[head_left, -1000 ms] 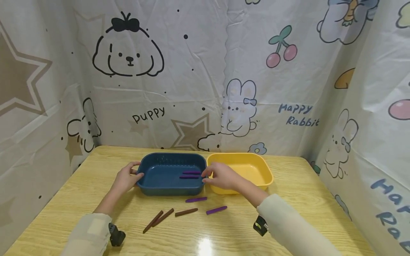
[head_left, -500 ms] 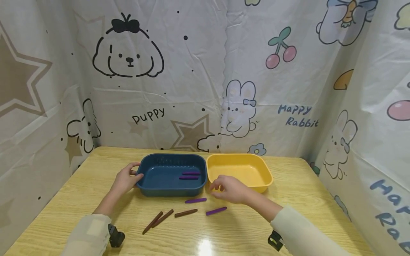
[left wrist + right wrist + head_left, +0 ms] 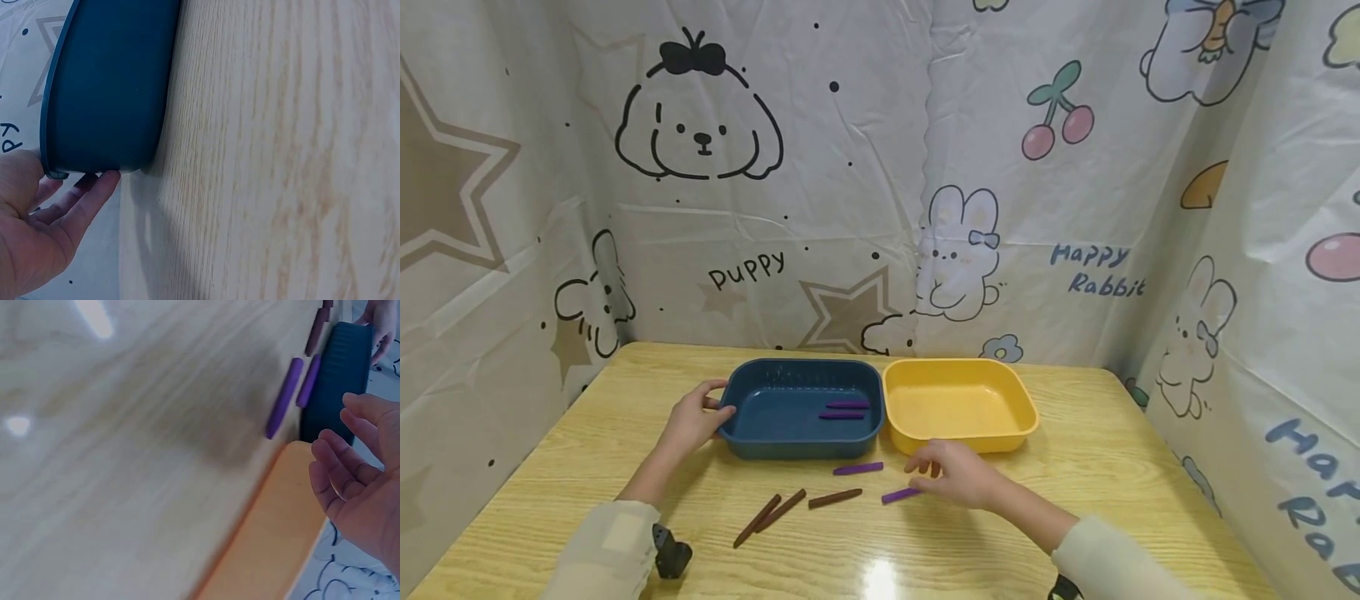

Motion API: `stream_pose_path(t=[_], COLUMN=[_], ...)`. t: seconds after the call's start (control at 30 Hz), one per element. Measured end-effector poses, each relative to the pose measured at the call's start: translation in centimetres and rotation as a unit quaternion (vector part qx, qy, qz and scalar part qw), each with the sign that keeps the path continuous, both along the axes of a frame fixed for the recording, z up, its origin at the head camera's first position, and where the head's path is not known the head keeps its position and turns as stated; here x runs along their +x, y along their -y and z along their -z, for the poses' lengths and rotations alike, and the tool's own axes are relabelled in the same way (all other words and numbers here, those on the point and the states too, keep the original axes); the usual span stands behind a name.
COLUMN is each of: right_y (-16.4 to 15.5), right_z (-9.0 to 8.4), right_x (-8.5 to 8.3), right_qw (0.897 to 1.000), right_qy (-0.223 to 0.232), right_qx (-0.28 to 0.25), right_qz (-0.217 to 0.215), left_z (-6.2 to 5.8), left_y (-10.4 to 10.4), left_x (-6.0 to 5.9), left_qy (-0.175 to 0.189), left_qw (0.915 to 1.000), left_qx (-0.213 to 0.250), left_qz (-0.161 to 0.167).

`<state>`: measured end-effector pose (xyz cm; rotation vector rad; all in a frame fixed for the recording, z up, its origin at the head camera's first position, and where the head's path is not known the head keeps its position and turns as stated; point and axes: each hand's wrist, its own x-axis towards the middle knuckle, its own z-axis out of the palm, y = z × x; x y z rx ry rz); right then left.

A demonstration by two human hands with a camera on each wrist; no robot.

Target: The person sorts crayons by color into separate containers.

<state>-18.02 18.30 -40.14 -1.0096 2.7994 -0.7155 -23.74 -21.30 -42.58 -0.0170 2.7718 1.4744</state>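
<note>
My left hand grips the left end of a dark blue plastic bin, thumb over the rim and fingers against the outer wall. Two purple crayons lie in the bin's right half. My right hand is over the table with relaxed, slightly bent fingers and nothing in its grasp. In the head view its thumb overlaps the right end of a purple crayon; in the right wrist view a gap shows between fingertips and that crayon. Another purple crayon lies before the blue bin.
A yellow bin stands right beside the blue one, with nothing seen inside. Three brown crayons lie on the wooden table in front, toward the left. A patterned cloth hangs behind and at both sides.
My right hand has moved from the right edge of the blue bin down and right, past the yellow bin's front, to the right-hand purple crayon. The left hand stays on the blue bin.
</note>
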Motion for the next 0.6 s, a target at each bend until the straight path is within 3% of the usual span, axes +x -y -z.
stream_pose_path(t=[0.6], right_y=[-1.3], right_z=[4.2], right_x=[-0.3], right_qw=[0.995], right_qy=[0.014], right_qx=[-0.063], right_qz=[0.073], left_z=[0.0], left_y=[0.0], left_x=[0.0], left_qy=[-0.002], left_qw=[1.0000], left_qx=[0.001], left_qz=[0.000])
